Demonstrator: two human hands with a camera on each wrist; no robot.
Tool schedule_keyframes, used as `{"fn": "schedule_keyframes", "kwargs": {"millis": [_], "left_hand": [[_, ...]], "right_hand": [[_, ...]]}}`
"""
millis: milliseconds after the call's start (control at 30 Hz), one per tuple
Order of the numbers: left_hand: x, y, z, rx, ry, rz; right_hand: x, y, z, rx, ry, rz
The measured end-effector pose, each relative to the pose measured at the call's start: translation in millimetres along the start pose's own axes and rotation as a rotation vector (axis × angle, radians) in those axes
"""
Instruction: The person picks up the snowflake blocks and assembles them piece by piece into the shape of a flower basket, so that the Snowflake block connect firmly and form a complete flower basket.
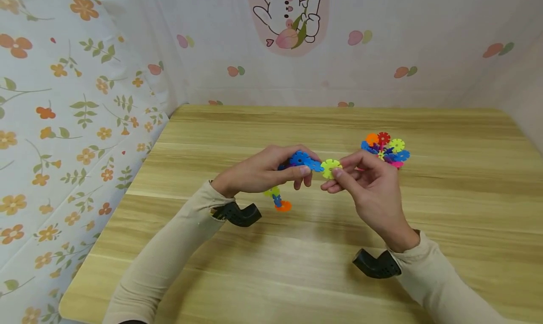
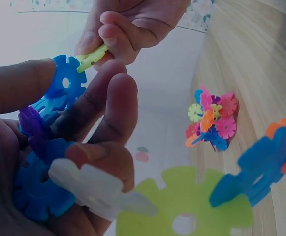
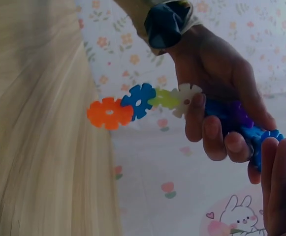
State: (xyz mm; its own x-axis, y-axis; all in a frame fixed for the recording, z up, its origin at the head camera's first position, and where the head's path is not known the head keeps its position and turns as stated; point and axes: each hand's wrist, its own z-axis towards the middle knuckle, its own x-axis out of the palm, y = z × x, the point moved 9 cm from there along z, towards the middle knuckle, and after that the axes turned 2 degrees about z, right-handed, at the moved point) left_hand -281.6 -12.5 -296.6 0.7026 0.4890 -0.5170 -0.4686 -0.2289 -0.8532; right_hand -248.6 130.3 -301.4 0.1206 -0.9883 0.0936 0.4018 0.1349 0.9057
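A chain of slotted plastic snowflake discs runs through my left hand (image 1: 271,169), which grips its blue and purple part. In the left wrist view, a white disc (image 2: 91,187) and a yellow-green disc (image 2: 147,209) hang from that grip. The right wrist view shows the chain's lower end, a blue disc (image 3: 139,102) and an orange disc (image 3: 109,113). My right hand (image 1: 375,189) pinches a single yellow disc (image 1: 330,168) between thumb and fingers. Its edge meets the blue disc (image 1: 300,158) at the chain's upper end; whether their slots interlock I cannot tell.
A cluster of joined multicoloured discs (image 1: 397,145) sits on the wooden table (image 1: 297,267), behind and right of my hands. A black curved piece (image 1: 243,215) is at the left wrist, another (image 1: 377,264) at the right. Patterned cloth (image 1: 203,45) hangs behind and to the left.
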Motion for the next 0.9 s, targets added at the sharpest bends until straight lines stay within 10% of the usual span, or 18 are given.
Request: {"fn": "schedule_keyframes", "kwargs": {"millis": [367,467,667,900], "left_hand": [[1.6,-5.6,9.4,0.033,-0.002,0.017],[0.7,-4.5,16.0,0.017,0.011,0.058],[-1.7,10.4,32.6,-0.087,0.030,0.176],[-27.0,45.8,23.5,-0.203,-0.174,0.022]], "right_hand": [[1.4,7.5,3.6,-0.091,0.012,0.149],[-1.9,-0.9,10.7,0.015,0.074,0.059],[-14.5,-23.1,23.9,0.186,0.283,-0.461],[-55.3,-28.8,24.1,0.231,0.086,-0.430]]}}
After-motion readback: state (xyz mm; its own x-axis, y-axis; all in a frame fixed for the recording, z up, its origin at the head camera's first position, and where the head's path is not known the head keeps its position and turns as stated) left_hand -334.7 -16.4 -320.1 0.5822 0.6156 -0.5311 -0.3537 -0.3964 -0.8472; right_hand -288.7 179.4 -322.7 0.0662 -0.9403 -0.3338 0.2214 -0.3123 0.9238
